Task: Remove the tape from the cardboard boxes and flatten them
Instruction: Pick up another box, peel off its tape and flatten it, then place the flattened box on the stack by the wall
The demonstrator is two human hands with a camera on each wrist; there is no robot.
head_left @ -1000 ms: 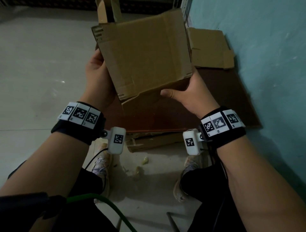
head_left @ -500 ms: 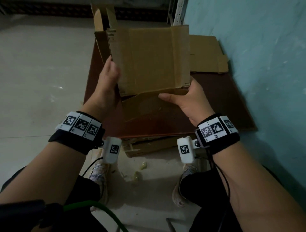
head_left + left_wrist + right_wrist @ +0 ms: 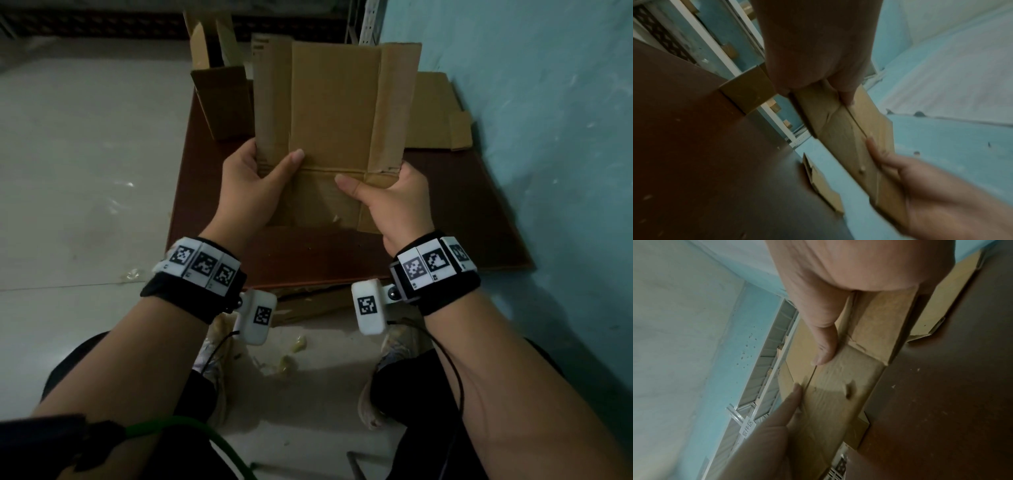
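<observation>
A brown cardboard box (image 3: 334, 113), pressed nearly flat, is held upright above the dark red board (image 3: 462, 212). My left hand (image 3: 255, 174) grips its lower left edge, thumb on the near face and fingers hidden behind. My right hand (image 3: 387, 192) grips the lower right edge the same way, thumb pointing left along the fold. In the left wrist view the left hand (image 3: 818, 69) pinches the flat box (image 3: 849, 139). In the right wrist view the right hand's thumb (image 3: 824, 344) presses the box (image 3: 840, 386) near its crease. I see no tape on the near face.
A small open cardboard box (image 3: 222, 99) stands on the board at the back left. A flattened piece of cardboard (image 3: 435, 113) lies at the back right against the light blue wall (image 3: 548, 137). More cardboard (image 3: 305, 301) pokes out under the board's near edge. Scraps litter the floor by my shoes.
The box has gone from a half-open shape to nearly flat and turned upright. My left hand has shifted from its side to its lower left edge; the right hand has kept its hold.
</observation>
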